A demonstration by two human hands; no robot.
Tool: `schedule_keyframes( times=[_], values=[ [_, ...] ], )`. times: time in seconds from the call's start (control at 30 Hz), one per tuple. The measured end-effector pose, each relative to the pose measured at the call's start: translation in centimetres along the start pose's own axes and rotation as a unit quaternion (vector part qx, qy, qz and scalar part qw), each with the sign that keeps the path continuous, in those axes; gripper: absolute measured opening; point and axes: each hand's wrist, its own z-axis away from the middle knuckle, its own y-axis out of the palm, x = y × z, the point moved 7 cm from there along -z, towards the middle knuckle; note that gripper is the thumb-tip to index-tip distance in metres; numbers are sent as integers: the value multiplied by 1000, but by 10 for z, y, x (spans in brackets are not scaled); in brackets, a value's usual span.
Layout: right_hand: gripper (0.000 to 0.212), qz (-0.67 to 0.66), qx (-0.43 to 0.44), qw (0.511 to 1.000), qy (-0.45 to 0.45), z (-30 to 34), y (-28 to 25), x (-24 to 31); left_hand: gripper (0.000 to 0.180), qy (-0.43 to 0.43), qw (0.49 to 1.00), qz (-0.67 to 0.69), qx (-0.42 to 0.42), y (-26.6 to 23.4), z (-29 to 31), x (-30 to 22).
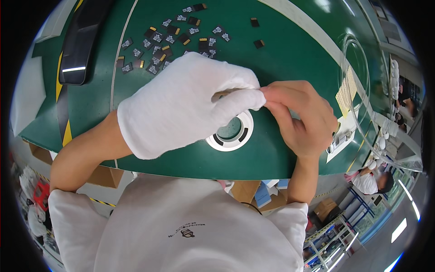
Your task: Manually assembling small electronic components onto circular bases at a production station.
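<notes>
My gloved left hand (181, 102) and bare right hand (301, 115) pinch fingertips together over the white grommet (231, 136) — held item hidden. Small black cards (167, 38) scattered at 12 o'clock.

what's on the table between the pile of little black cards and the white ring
In the head view, the gloved left hand hovers there, over the green table, between the cards and the ring.

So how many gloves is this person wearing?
1: a white fabric glove covers the left hand. The right hand is bare, its fingertips meeting the gloved ones. Both hands show fully, so none is hidden.
</notes>
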Motion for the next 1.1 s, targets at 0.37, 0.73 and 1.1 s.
schedule_keyframes(
  times=[0.37, 0.73, 1.1],
  values=[
    [17, -175, -41, 980, 86, 2, -4, -9, 16, -5, 997, 76, 22, 4, 4, -4],
    [20, -310, -56, 944, 103, 4, -1, -15, 8, 120, 991, -36, -56, -1, 9, -9],
    [14, -495, -52, 843, 207, 15, 20, -22, 11, 287, 910, -260, -145, -5, 18, -34]
  ],
)
